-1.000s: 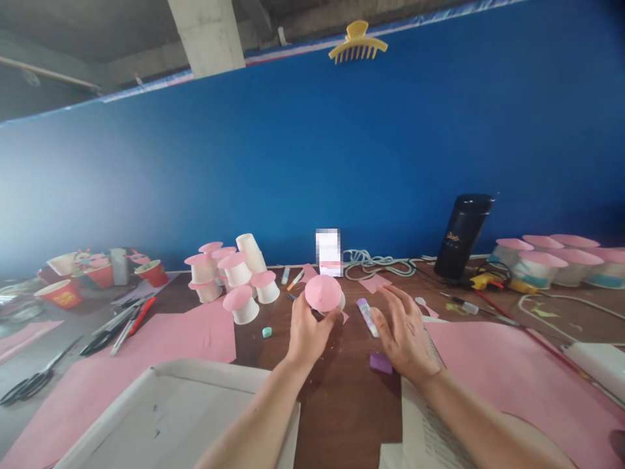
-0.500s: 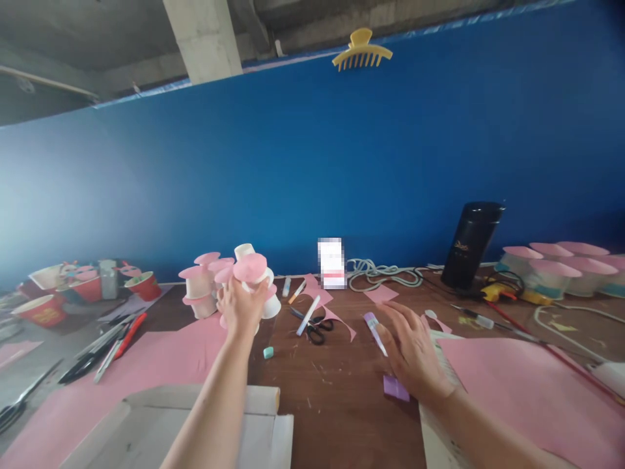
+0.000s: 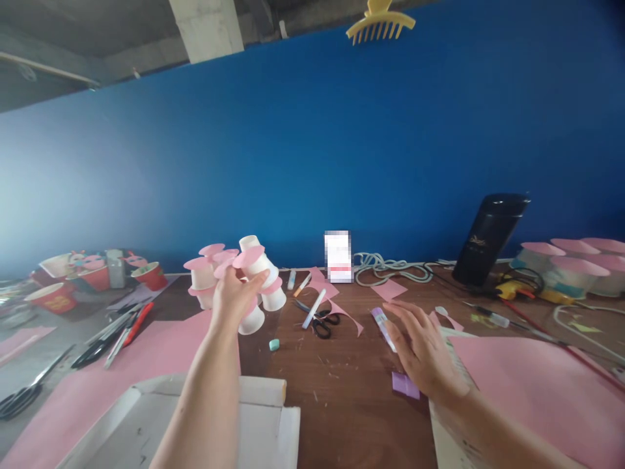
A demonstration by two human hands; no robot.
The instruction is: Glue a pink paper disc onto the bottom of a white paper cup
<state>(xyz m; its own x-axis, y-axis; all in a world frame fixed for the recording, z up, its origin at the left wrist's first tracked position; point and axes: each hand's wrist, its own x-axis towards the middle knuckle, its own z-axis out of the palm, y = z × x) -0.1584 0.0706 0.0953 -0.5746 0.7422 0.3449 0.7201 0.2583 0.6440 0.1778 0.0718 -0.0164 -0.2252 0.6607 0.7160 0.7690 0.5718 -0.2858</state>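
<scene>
My left hand (image 3: 234, 298) is raised over the table's middle left and grips a white paper cup with a pink paper disc on it (image 3: 254, 259). It holds the cup against a pile of like pink-topped cups (image 3: 205, 277). My right hand (image 3: 424, 352) hovers flat with fingers spread and holds nothing. Its fingertips are close to a glue stick (image 3: 382, 326), and a small purple piece (image 3: 405, 385) lies just under its palm.
Black scissors (image 3: 319, 324), a white marker (image 3: 313, 308) and a teal eraser (image 3: 274, 344) lie mid-table. Pink paper sheets (image 3: 527, 384) flank a white cardboard tray (image 3: 195, 423). A black flask (image 3: 488, 238), cables (image 3: 385, 267) and pink-lidded bowls (image 3: 576, 267) stand right; red cups (image 3: 58, 296) left.
My left hand carried the pink-topped cup from the table's middle leftward to the cup pile. The scissors and marker it hid now show. My right hand stayed near the glue stick.
</scene>
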